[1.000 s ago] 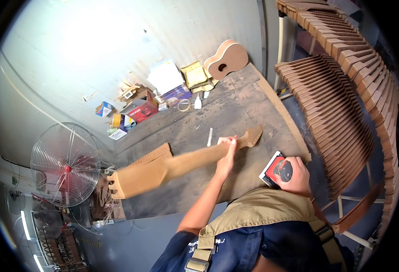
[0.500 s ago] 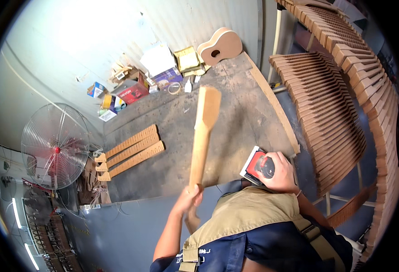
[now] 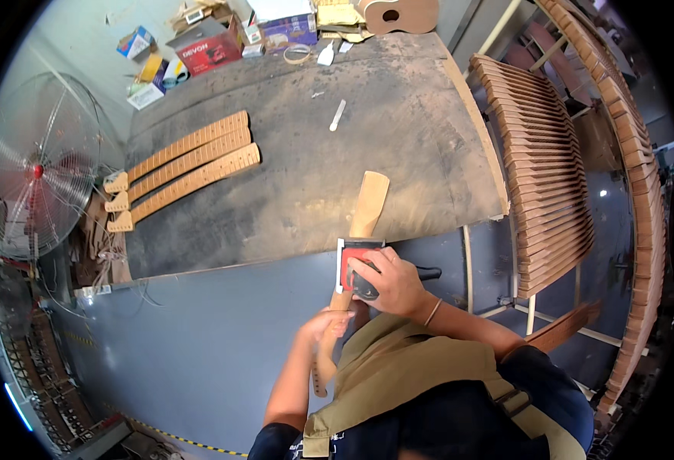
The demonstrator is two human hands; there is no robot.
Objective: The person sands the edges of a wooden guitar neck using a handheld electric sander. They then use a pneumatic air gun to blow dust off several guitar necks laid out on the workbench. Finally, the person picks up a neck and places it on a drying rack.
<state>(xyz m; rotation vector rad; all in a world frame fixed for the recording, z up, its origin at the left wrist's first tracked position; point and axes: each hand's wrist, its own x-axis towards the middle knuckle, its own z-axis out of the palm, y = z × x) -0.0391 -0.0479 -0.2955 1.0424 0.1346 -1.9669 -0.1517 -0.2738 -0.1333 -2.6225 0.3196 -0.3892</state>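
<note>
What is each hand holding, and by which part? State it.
The left hand grips a wooden guitar neck partway along its shaft. The right hand clasps a red and black palm sander over its top, pressed on the neck.

Three finished guitar necks (image 3: 180, 170) lay side by side on a worn workbench (image 3: 398, 130), beside a standing fan (image 3: 34, 172). Cardboard boxes (image 3: 210, 46) cluttered the far end, near racked necks (image 3: 540, 192).
</note>
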